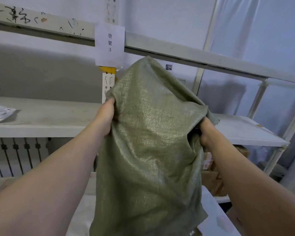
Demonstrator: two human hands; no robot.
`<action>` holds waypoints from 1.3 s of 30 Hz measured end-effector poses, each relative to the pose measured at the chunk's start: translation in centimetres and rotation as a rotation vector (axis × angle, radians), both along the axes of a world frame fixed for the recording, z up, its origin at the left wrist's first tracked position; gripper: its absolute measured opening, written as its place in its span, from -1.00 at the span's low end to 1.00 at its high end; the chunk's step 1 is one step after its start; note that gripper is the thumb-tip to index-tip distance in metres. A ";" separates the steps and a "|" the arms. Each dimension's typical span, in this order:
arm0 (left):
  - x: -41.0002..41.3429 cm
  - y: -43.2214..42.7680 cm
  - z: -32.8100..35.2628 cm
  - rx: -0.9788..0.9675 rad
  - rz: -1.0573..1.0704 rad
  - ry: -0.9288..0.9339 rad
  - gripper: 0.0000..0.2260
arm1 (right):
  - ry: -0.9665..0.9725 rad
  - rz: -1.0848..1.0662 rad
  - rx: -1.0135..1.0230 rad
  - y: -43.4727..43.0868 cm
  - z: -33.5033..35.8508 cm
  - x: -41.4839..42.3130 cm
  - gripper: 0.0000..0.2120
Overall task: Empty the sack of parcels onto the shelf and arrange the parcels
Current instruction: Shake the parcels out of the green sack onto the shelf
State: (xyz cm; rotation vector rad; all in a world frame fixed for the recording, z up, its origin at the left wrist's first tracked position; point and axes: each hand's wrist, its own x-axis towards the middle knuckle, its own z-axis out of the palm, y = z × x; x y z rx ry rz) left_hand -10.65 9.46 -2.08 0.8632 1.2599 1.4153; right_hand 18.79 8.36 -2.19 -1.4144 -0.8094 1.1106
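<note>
Green woven sack [152, 133] hangs mid-frame, held up by 2 hands in front of the white shelf [49, 116]. Its top corner peaks just below the upper beam [177, 51], and its lower end runs out of view at the near edge. Left hand [107, 116] grips the sack's left edge: fingers curled tight into the fabric w/ tips buried in a fold, so can't tell how far they wrap. Right hand [205, 132] clamps a bunched wad of fabric at the sack's right edge, fingers closed round it & mostly hidden in the folds. Left forearm [58, 159] & right forearm [245, 176] are bare, stretched forward & up from the near corners, left hand a bit higher than right. Sack is slack & creased; contents not visible. At far left on the shelf lies 1 white plastic parcel [0, 113], well apart from the sack. Paper label [109, 43] marked 3 is stuck on the upright post [108, 86] above the left hand, w/ yellow tape [107, 69] just under it. Cardboard boxes [211, 176] sit on a lower level, right of the sack.
</note>
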 end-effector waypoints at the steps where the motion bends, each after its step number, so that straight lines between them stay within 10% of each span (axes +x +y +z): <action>1: -0.1 0.2 -0.2 0.007 -0.033 0.011 -0.39 | -0.001 0.028 0.004 0.0 0.0 0.0 -0.39; 4: -0.2 1.7 -1.7 0.047 -0.062 0.104 -0.23 | -0.034 0.085 -0.014 0.0 -0.2 -0.4 -0.37; 9: 0.3 2.3 -3.1 -0.011 0.051 0.276 -0.68 | -0.049 0.109 -0.032 0.4 -0.4 -1.3 -0.37; 16: 1.5 0.2 -1.1 0.123 0.139 0.224 -0.79 | 0.117 0.093 0.123 0.6 0.8 -0.9 -0.68; 23: 0.9 -0.2 -0.3 0.150 0.086 0.143 -0.27 | 0.022 0.121 0.037 -0.4 2.8 -1.8 -0.69; 27: 1.9 -0.1 0.9 0.191 0.081 0.187 -0.71 | 0.204 0.117 0.146 -0.8 5.4 -1.9 -0.70; 39: 3.6 0.5 8.2 0.436 0.262 0.144 -0.73 | 0.499 0.009 0.437 -0.9 10.4 -2.5 -0.59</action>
